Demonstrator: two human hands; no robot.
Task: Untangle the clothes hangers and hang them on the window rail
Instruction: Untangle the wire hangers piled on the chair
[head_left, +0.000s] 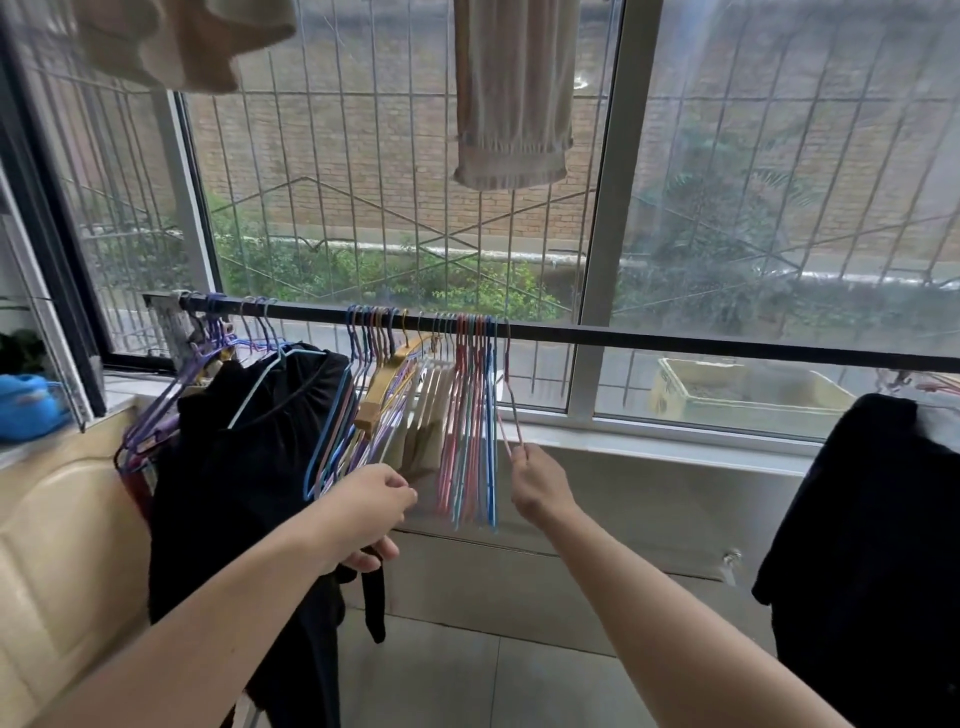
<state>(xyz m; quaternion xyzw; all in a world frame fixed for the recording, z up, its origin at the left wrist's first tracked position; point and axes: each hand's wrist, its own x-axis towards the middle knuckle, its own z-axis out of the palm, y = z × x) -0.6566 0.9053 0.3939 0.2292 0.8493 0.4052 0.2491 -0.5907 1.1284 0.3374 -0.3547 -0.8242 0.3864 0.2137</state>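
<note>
Along the black window rail (623, 336), which runs left to right in front of the glass, most of the clothes hangers already hang by their hooks: a purple cluster (156, 415) at the far left end, a blue and pink wire group (337, 415) with a wooden hanger (384, 384) among them, and a tight pink and blue bunch (470, 415) near the middle. The right hand (537, 486) pinches the lower corner of a single pink hanger (511, 410), whose hook sits on the rail just right of that bunch. The left hand (363, 514) has its fingers curled near the bottoms of the blue and pink group; whether it grips a wire or only the black garment (249, 467) beside it I cannot tell.

The main risk, as I judge it, is in the pull. The pink hanger is held low and drawn out to the right, so a sideways tug could slide its hook along the rail or lift it off. The neighbouring bunch hangs so close that a snagged wire could drag several hooks together and retangle them. On the left, the black garment lies touching the wire group, and fabric caught in a hanger could be pulled down onto the floor. Thin wire may also bend if forced.
</note>
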